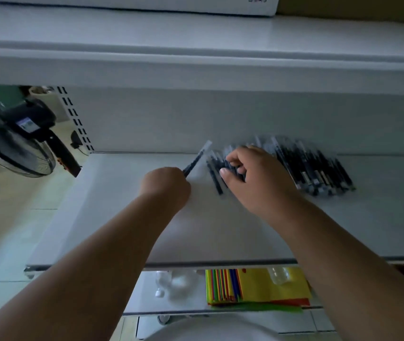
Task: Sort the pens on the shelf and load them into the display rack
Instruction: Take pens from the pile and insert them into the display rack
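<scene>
While left hand (165,185) gripped one pen (197,158), right hand (252,173) curled on small pen cluster (217,168) mid-shelf (368,230). Main pen pile (314,166) lay against back edge. Blur hid, probably, exact count. Risk: loose grasp scattering pens toward front edge; display rack unseen.

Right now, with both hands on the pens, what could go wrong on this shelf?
1. The left hand grips one pen near its end only; it may slip from that grip.
2. The right hand works among loose pens; a push could roll them toward the front edge of the shelf.
3. The big pile of pens lies close behind the right hand and could be scattered.
</scene>
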Tool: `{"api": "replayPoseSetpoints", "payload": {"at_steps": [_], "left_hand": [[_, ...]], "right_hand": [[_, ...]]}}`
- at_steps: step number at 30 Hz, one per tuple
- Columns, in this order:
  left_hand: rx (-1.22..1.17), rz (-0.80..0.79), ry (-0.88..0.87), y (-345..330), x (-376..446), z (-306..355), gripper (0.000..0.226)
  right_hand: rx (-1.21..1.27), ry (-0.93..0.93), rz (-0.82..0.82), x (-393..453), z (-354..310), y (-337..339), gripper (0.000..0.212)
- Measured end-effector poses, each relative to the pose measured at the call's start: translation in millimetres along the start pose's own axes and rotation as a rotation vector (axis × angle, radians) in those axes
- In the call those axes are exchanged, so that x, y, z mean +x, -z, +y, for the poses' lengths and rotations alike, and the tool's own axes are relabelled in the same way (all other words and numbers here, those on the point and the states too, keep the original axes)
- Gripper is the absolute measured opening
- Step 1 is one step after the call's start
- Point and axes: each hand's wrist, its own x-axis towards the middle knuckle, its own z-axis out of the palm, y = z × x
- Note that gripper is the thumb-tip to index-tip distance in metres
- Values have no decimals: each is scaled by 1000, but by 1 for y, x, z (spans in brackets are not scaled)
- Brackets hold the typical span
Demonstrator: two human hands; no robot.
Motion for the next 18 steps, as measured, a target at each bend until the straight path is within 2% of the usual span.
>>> {"api": "replayPoseSetpoints", "payload": {"at_steps": [4,8,10,13,18], "left_hand": [[-319,157,-4,0,-9,-16,24],[-915,223,-37,-9,-28,-19,23],[-1128,232,-46,-13,-37,-18,17],[-1292,227,-63,-12,-50,-16,15],[-1367,229,-56,-10,-65,-21,21]], "right_hand": [[25,-28,-13,6,-3,-10,17],[-26,-74,-105,14,-4,-24,14],[-83,-113,-188,16,-5,-31,12],[-226,-138,-286,16,-7,-37,15],[-398,-172,-365,16,-14,-43,13]]}}
